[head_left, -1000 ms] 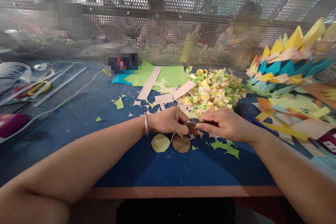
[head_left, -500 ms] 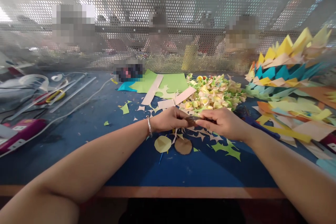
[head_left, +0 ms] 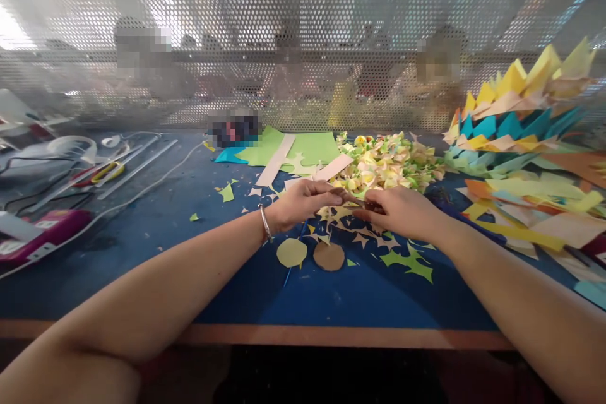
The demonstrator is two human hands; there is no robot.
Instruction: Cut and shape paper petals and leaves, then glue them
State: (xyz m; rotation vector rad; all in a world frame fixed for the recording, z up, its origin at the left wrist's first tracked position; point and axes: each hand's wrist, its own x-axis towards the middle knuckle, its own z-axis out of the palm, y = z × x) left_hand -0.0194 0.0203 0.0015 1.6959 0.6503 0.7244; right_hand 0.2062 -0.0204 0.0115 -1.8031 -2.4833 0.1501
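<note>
We are facing a grey perforated metal screen (head_left: 227, 85), which is running along the back of a blue tabletop (head_left: 341, 306). On our right, a tiered stack of zigzag-folded yellow, turquoise and pale paper (head_left: 511, 126) is standing upright, probably set aside so that its points are avoiding crushing. Farther back, a light green paper sheet (head_left: 315, 144) is lying flat, and a loose heap of small cream, yellow and green paper shapes (head_left: 391, 167) is spreading beside it, apparently to be within easy reach.

Our left hand (head_left: 300, 203) and right hand (head_left: 402, 209) are hovering close together in front of that heap, seemingly for fine fingertip work. The left is pinching between thumb and fingers; the right is curling its fingers, and whether it is grasping anything, we cannot tell.

A pale pink paper strip (head_left: 277, 161) is lying across the green sheet. Nearer us, a jagged green paper offcut (head_left: 411, 263) is lying to the right of a flat round brown disc (head_left: 329, 256) and a pale yellow many-sided disc (head_left: 291, 253), which are resting side by side, perhaps for convenience. Pink star-shaped paper scraps (head_left: 361, 239) are littering the blue surface. Lastly, a small brown piece (head_left: 339, 191), perhaps card, is sitting at our left fingertips, mostly hiding behind them.
</note>
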